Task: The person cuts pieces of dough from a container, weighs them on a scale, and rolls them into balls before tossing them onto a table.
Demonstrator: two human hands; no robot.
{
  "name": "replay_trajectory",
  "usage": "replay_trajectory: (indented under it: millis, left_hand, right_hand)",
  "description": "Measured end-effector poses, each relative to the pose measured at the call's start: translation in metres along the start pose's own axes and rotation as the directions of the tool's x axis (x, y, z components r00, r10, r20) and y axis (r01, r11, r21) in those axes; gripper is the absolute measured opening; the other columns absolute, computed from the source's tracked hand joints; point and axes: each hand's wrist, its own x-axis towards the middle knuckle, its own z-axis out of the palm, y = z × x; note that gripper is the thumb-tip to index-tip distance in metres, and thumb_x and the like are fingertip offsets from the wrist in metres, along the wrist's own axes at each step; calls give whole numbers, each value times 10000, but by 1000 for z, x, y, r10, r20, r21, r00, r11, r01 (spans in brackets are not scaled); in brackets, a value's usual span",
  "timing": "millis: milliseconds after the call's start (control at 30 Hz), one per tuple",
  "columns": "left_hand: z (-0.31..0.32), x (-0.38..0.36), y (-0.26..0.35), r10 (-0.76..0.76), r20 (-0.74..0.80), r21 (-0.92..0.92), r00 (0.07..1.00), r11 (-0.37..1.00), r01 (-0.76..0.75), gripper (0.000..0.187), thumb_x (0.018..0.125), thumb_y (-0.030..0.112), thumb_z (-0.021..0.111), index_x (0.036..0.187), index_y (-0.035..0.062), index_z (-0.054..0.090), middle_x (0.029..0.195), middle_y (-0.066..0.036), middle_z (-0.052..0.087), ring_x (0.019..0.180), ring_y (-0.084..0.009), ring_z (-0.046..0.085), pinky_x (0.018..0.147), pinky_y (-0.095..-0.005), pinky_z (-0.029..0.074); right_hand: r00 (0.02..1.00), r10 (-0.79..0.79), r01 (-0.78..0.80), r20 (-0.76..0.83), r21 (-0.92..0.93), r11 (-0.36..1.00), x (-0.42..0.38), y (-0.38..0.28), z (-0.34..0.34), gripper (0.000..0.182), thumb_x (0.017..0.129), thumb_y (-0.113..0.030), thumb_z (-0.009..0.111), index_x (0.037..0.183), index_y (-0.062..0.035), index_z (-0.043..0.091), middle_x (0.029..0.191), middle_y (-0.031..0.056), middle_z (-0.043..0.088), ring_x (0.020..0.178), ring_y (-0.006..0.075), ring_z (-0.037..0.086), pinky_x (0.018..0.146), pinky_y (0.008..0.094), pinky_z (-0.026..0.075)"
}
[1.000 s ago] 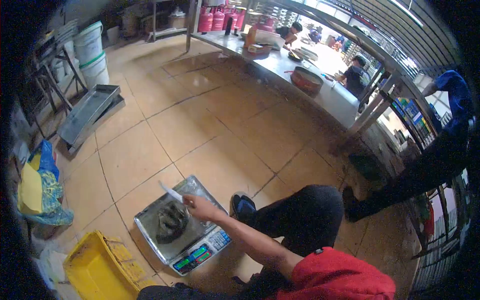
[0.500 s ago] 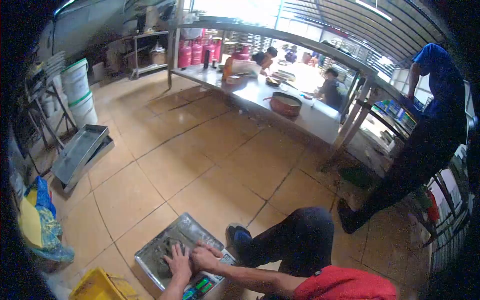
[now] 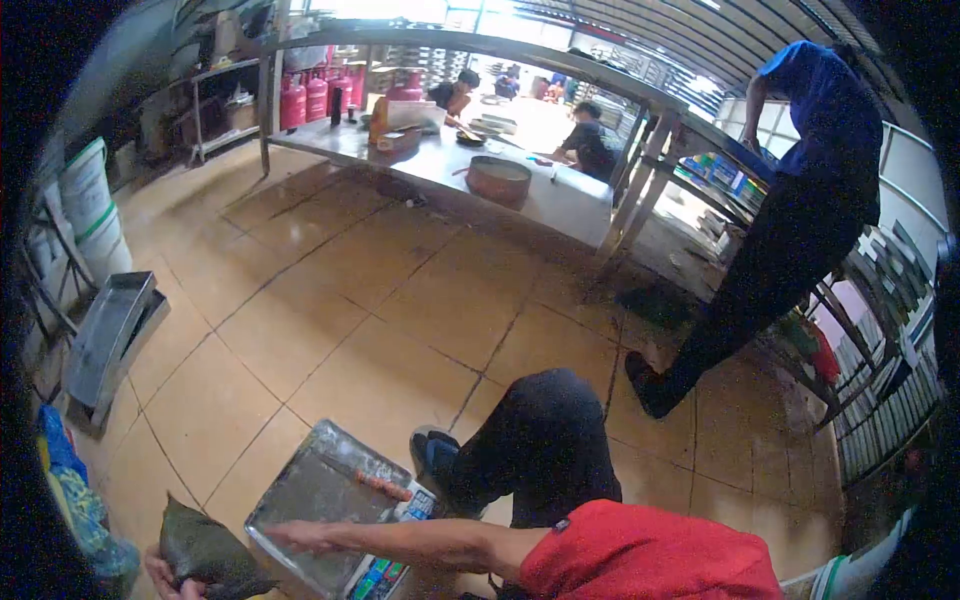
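At the lower left my left hand (image 3: 168,577) grips the lower edge of a dark grey-green slab (image 3: 205,550), its top coming to a point. My right hand (image 3: 305,537) reaches across the near left part of a metal tray (image 3: 335,440), fingers stretched out and somewhat blurred. The tray holds a flat grey layer. A tool with an orange-red handle (image 3: 385,486) lies in it, towards the right side. Under the tray is a digital scale (image 3: 378,578) with a lit green display, partly hidden by my right forearm.
Empty metal trays (image 3: 108,335) stand to the left, near white buckets (image 3: 95,215). Blue and yellow bags (image 3: 75,490) lie below them. Ahead is a low metal table (image 3: 430,165) with a round pan (image 3: 498,180). A person in blue (image 3: 800,130) stands at right.
My left hand has left the tray and now holds the dark slab at lower left. My right hand has shifted left over the tray; the orange-handled tool now shows. The camera view has turned right.
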Motion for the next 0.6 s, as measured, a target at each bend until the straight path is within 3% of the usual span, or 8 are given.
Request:
replay_trajectory:
  millis: [33,67,200,300,333,433,567,600]
  left_hand:
    - [-8,-2,7,72,-7,8,997,997,-72,386,747,220,493,1060,5,562,1032,-156,556,925,-291,534,832,-365,434]
    - [-14,-5,13,145,0,-8,989,989,-145,429,763,256,497,1098,-1,576,1066,-177,571,955,-315,550,859,-383,442]
    - [15,-31,27,-305,-116,-251,945,930,269,457,790,315,488,1138,24,544,1118,-151,547,1012,-298,524,901,-389,418]
    - [20,-53,19,-536,-128,-500,834,762,413,480,810,360,482,1168,44,519,1157,-131,529,1054,-285,504,933,-394,399]
    - [19,-60,17,-581,-129,-562,803,710,424,487,817,375,480,1179,50,511,1170,-125,523,1068,-280,498,943,-396,393]
    - [4,-78,18,-688,-141,-690,712,584,428,511,837,419,474,1209,69,487,1209,-106,506,1110,-268,479,975,-401,374]
    - [-14,-93,32,-766,-159,-795,623,473,380,545,863,479,465,1249,95,455,1261,-80,482,1166,-251,453,1017,-408,350]
    - [-3,-87,40,-674,-52,-799,737,471,375,627,858,553,443,1302,111,418,1290,-101,473,1178,-279,458,1010,-416,363]
  right_hand:
    - [989,62,-119,132,481,869,-8,-23,22,575,903,-509,403,1362,-169,330,1408,154,328,1272,315,357,937,558,370]
    - [998,-13,-14,55,468,884,-4,-34,42,565,884,-522,430,1308,-152,384,1324,139,388,1187,293,402,894,524,391]
    - [911,-309,394,-272,353,849,11,-53,98,573,807,-575,538,1092,-82,601,985,80,625,849,205,582,723,388,473]
    - [850,-429,404,-304,-146,903,3,-72,96,486,792,-495,579,991,-52,607,878,100,645,774,236,606,696,379,474]
    - [825,-426,409,-372,-129,903,-24,-90,114,299,751,-271,640,886,-6,614,761,98,624,675,171,570,645,334,459]
    - [768,-612,634,190,-357,685,-8,-67,137,345,695,-280,677,882,2,610,743,125,616,694,200,583,654,351,459]
    - [792,-603,504,-101,-450,737,-12,-55,123,710,659,-301,722,1223,8,422,1096,197,549,998,285,545,851,364,438]
    - [492,-804,546,-333,-602,583,12,-27,120,913,669,-378,741,1340,12,260,1221,213,457,1128,318,461,967,378,360]
